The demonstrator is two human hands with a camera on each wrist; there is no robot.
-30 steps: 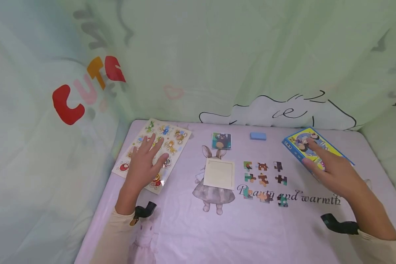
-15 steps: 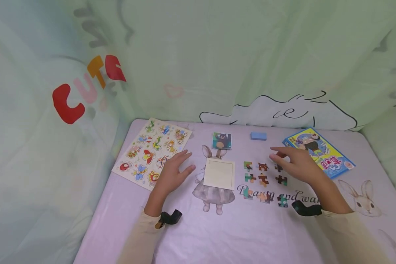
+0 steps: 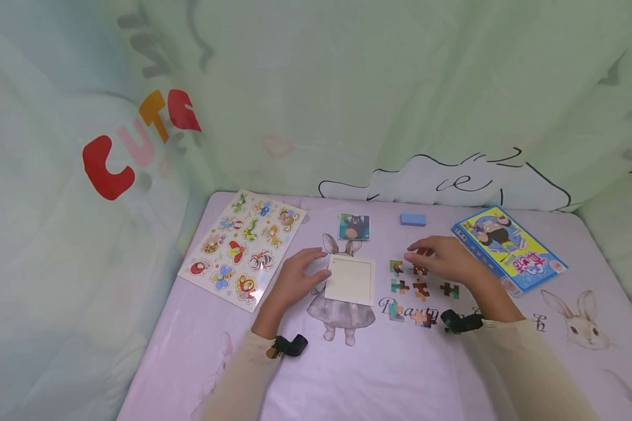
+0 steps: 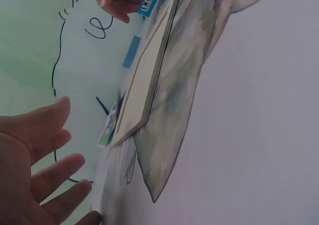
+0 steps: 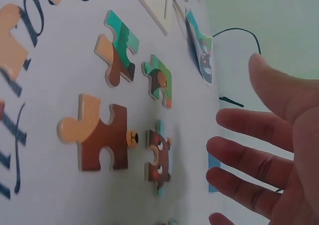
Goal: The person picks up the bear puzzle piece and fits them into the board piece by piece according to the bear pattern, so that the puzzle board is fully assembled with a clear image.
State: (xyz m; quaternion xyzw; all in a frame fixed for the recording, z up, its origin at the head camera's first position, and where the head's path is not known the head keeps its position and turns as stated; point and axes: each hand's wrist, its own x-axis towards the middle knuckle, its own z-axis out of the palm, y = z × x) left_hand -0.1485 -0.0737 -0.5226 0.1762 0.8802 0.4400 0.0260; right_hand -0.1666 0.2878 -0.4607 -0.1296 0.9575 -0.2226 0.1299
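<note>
My left hand (image 3: 297,279) is beside the left edge of a cream square puzzle tray (image 3: 350,282), fingers relaxed and nothing in them. The left wrist view shows that hand (image 4: 40,160) apart from the tray (image 4: 144,83). My right hand (image 3: 445,260) hovers over the upper right of several loose jigsaw pieces (image 3: 420,289), hiding some of them. In the right wrist view its fingers (image 5: 254,160) are loosely extended, holding nothing. Nearby lie a brown bear-face piece (image 5: 160,155) and a brown-and-peach piece (image 5: 104,135), both flat on the cloth.
An insect picture board (image 3: 237,248) lies at the left. Behind the tray is a bear picture card (image 3: 354,227), with a blue block (image 3: 413,219) to its right. A yellow-and-blue box (image 3: 513,248) lies at the right. A curtain (image 3: 347,105) hangs along the back.
My left hand has come off the insect board and moved right to the tray. My right hand has left the box and moved left over the pieces.
</note>
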